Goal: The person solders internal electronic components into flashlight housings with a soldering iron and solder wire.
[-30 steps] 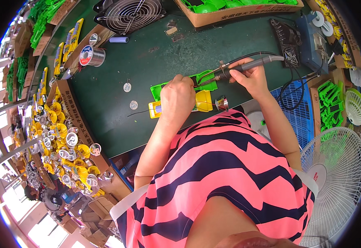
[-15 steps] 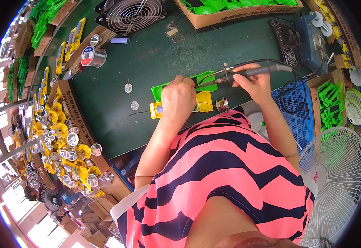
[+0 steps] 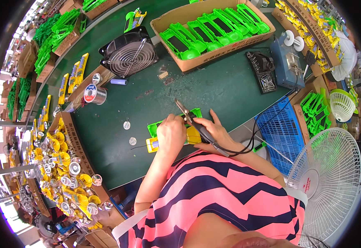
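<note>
My left hand (image 3: 171,133), fingers pinched, is over a green plastic housing (image 3: 152,129) and a yellow plastic housing (image 3: 194,134); what it pinches is hidden. A blue cylindrical battery cell (image 3: 155,144) shows in the yellow housing beside my wrist, with a thin dark wire running out to the left. My right hand (image 3: 218,134) holds a soldering iron (image 3: 205,132) by its black handle, its metal tip pointing up and away over the bench. The fingers of that hand come close to the right ends of both housings.
Two small round discs (image 3: 127,125) lie to the left. Beyond them are a solder spool (image 3: 95,94), a blue cell (image 3: 119,82) and a metal-grilled fan (image 3: 131,58). A carton (image 3: 226,51) of green housings stands at the back, a blue soldering station (image 3: 287,62) at right.
The soldering iron has swung from pointing left at the green housing to pointing away over the bench. My right hand has drawn in beside the left. The view has tilted farther out.
</note>
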Demonstrator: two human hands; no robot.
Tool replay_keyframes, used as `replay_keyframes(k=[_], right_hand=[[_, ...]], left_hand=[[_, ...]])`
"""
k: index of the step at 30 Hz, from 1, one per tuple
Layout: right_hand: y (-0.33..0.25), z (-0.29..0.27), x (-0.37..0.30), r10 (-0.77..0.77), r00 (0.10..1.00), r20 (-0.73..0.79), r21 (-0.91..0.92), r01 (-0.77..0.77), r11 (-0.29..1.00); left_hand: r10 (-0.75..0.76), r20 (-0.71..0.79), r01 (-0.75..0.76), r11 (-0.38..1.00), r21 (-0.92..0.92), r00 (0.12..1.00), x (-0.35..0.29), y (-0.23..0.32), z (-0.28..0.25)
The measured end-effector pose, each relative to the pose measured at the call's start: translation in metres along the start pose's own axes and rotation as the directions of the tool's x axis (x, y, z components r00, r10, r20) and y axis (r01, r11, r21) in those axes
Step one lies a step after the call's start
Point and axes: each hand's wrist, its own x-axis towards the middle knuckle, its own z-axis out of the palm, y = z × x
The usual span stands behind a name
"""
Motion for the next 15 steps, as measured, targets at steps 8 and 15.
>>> replay_keyframes(k=[8, 15], right_hand=[[0.007, -0.006, 0.014, 0.058, 0.997, -0.055, -0.07, -0.062, 0.996], [0.009, -0.02, 0.038, 0.058, 0.998, 0.025, -0.142, -0.054, 0.988]], left_hand=[[-0.096, -0.305, -0.01, 0.945, -0.327, 0.947, -0.026, 0.009, -0.01], [0.045, -0.368, -0.153, 0.95, -0.27, 0.929, -0.031, -0.005, 0.006]])
